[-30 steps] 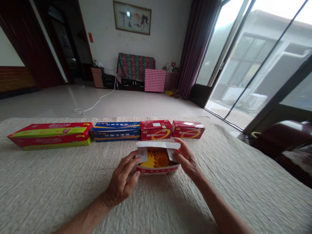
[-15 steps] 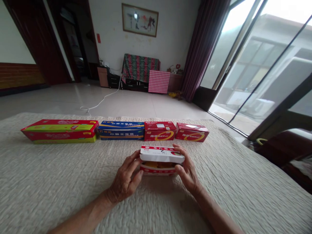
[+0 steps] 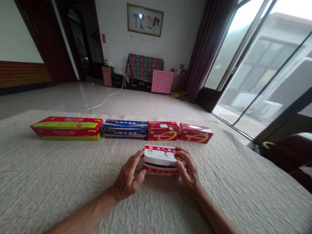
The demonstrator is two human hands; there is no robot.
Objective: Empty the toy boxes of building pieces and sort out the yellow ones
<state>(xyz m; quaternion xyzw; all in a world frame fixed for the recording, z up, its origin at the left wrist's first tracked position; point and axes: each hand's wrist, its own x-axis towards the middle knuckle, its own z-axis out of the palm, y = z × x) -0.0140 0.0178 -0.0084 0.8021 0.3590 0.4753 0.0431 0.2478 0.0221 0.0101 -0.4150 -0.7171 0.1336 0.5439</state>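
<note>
White and red card makes up the one carton [image 3: 161, 171] between the hands, sitting on the quilt [image 3: 156, 208] with its lid [image 3: 158, 156] lowered. That is the change: half a second ago yellow pieces showed under the raised lid, and now none can be seen. I judge the carton nearly closed, since a dark slit remains along its near edge, towards six o'clock.

Two hands hold it. The left hand [image 3: 130, 175], at nine o'clock, is curved around that end, thumb at the near corner. The right hand [image 3: 189, 170], at three, grips the other end, fingers over the lid and thumb near its front edge.

Beyond, four boxes stand in one row: one red-and-green box [image 3: 67, 129] between nine and ten, one blue box [image 3: 125, 130] between ten and eleven, and two red ones, a labelled box [image 3: 162, 131] at twelve and a glossy box [image 3: 195, 134] between one and two.
</note>
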